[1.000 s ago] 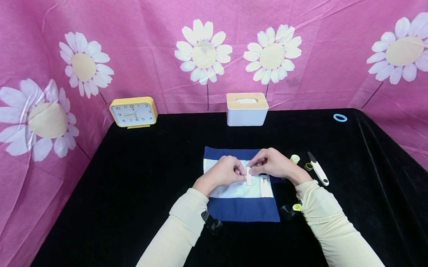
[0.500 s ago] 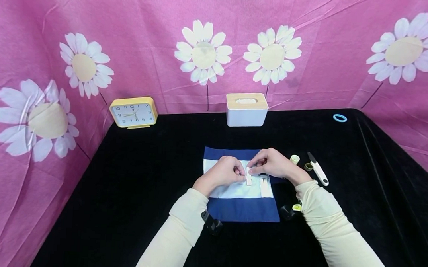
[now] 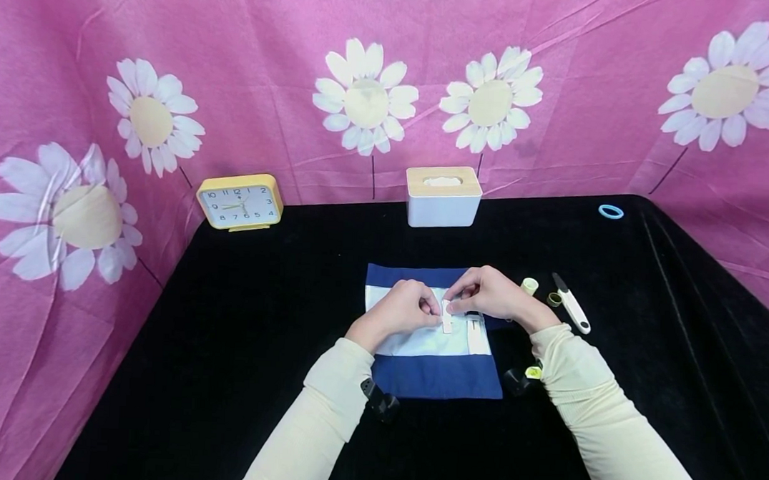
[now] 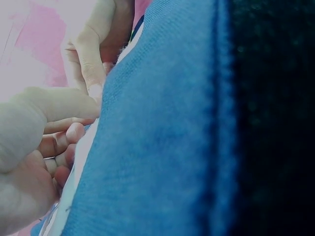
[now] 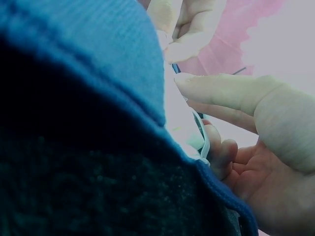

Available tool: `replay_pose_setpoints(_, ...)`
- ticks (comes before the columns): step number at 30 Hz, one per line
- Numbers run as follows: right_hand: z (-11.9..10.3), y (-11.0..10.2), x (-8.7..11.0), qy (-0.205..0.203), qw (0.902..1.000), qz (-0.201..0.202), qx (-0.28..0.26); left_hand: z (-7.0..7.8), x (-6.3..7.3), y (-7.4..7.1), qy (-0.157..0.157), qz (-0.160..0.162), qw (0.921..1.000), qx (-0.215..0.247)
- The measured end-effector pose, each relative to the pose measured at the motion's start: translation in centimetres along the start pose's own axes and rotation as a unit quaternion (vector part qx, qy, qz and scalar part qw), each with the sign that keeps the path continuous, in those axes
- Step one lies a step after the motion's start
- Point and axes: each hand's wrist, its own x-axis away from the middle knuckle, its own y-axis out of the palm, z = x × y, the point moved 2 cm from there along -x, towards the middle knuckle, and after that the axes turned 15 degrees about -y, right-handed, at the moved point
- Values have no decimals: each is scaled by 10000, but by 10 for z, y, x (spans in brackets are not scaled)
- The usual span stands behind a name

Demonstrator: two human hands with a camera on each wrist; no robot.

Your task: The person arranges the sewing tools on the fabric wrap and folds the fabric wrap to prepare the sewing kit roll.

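A cloth with navy blue ends (image 3: 436, 377) and a white middle band lies flat on the table in the head view. Over that band, a small white strip (image 3: 447, 325) stands between the hands. My right hand (image 3: 488, 296) pinches the strip's upper end with thumb and forefinger. At its left edge, the thumb and curled fingers of my left hand (image 3: 403, 311) close together on the strip. The left wrist view has the left thumb (image 4: 74, 105) near the other hand's fingertips. The right wrist view shows the right thumb (image 5: 216, 91) against the white surface; the exact grip is partly hidden.
A white-and-pale flat piece (image 3: 477, 337) sits on the cloth's right part. Beyond the right wrist lie a pale spool (image 3: 530, 285), a dark ring-like piece (image 3: 554, 300) and a white-handled tool (image 3: 575, 310). A tissue box (image 3: 443, 205), yellow clock (image 3: 241, 202) and blue ring (image 3: 611, 212) stand farther back.
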Motion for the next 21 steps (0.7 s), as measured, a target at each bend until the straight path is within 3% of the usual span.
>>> replay_pose_setpoints(15, -2, 1, 1, 45, 10000, 7, -64, 1, 4, -7, 137, -174, 9998, -2)
replay_pose_setpoints(21, -3, 2, 1, 99, 9999, -2, -65, -3, 7, -16, 177, -265, 9991, 282)
